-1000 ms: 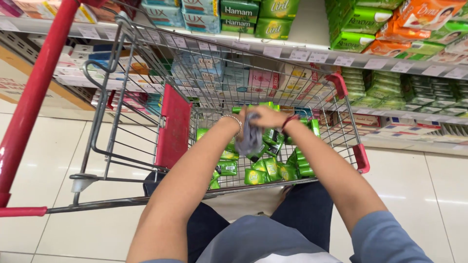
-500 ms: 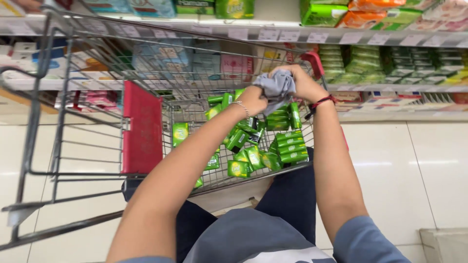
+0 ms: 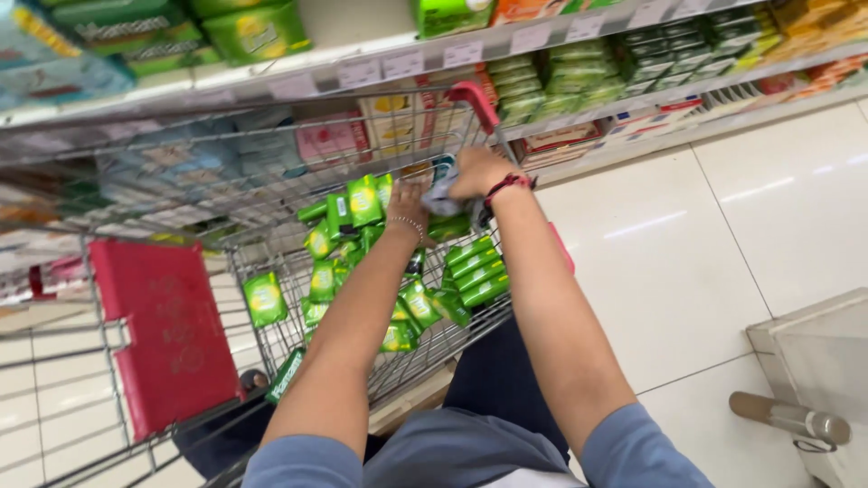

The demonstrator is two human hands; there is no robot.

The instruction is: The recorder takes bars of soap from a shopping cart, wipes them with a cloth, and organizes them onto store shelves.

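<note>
Both my arms reach into a wire shopping cart (image 3: pixel 271 316). My right hand (image 3: pixel 479 172), with a red band at the wrist, grips a crumpled grey-blue cloth (image 3: pixel 440 201) near the cart's red-capped far corner. My left hand (image 3: pixel 409 203), wearing a thin bracelet, touches the same cloth from the left. Below the hands lie several small green packets (image 3: pixel 470 271) strewn over the cart's bottom.
The cart's red child-seat flap (image 3: pixel 163 334) hangs at the left. Store shelves (image 3: pixel 380 68) with green, blue and orange boxed goods run along the top. White tiled floor (image 3: pixel 723 235) spreads to the right, where a grey cabinet with a metal handle (image 3: pixel 796 416) stands.
My view has swung right and tilted, so the cart now sits at the left. Both hands stayed on the cloth and lifted toward the cart's far red corner.
</note>
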